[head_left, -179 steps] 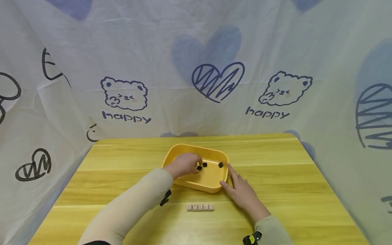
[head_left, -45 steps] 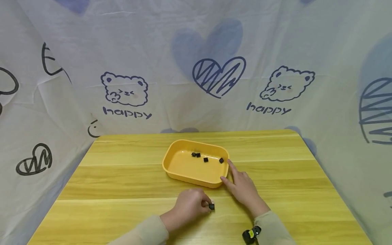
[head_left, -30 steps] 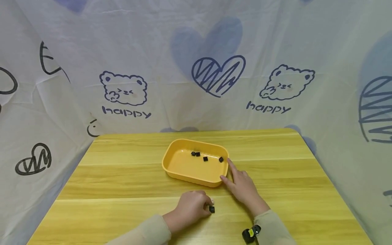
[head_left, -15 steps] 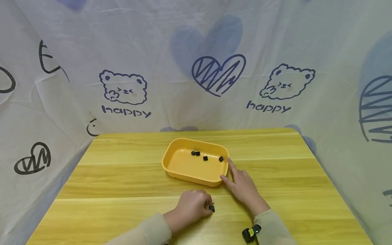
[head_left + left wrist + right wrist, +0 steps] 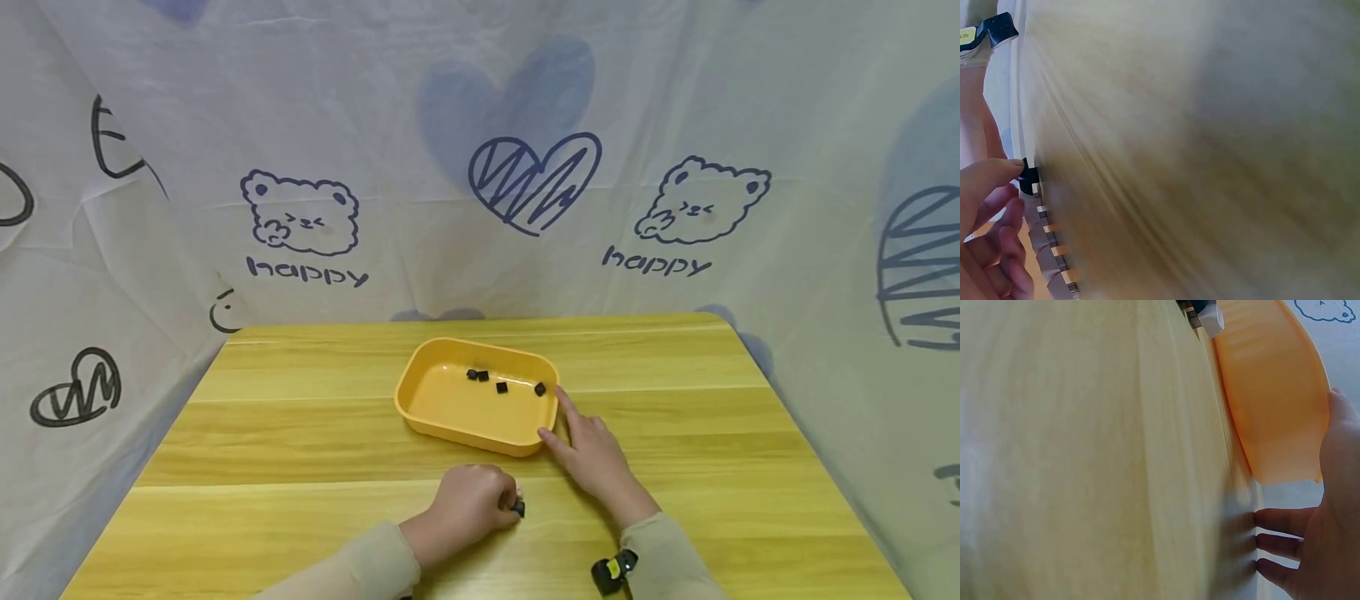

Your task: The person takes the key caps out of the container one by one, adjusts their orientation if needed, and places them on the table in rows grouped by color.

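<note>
the left hand [image 5: 465, 504] pinches a small black piece [image 5: 1026, 180] low over the surface [image 5: 300, 450], at the end of a row of pale pieces [image 5: 1047, 247]; whether the black piece touches the row, i cannot tell. the likeliest slip, i judge, is a sideways nudge: the curled fingers sit so close that a small twist of the wrist might knock the row crooked. the piece is also tiny, so a pinch by its edge could let it tip over or land askew on release. from the head view the left hand hides most of the row, making misalignment easy to miss. the right hand [image 5: 596, 462] is spread against the right end of the yellow tray [image 5: 468, 435]; too hard a push there might skid it and scatter the four loose black pieces [image 5: 502, 387] inside.
</note>
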Tool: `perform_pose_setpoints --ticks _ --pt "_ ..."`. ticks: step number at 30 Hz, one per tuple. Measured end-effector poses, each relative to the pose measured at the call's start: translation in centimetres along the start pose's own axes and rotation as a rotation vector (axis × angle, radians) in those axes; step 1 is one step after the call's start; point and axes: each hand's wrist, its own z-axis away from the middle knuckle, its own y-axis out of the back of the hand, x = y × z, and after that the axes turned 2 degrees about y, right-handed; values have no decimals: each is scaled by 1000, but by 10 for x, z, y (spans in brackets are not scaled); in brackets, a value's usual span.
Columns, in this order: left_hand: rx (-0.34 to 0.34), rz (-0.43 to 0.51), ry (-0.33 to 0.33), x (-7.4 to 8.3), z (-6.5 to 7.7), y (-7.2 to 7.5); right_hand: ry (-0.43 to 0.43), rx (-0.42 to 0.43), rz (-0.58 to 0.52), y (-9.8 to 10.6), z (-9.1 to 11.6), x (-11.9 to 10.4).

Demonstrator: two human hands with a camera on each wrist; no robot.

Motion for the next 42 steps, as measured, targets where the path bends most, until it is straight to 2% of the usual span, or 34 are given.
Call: perform_pose_setpoints --ticks 6,12,34,42 --pt "-18 22 2 3 -3 1 7 7 -1 2 0 0" --pt "-44 -3 -1 4 -5 2 12 2 -5 3 1 -1" --pt "-40 -21 13 0 -2 0 16 14 -5 -1 0 1" --pt "-36 -7 -2 0 -4 -2 22 16 -6 -1 0 2"
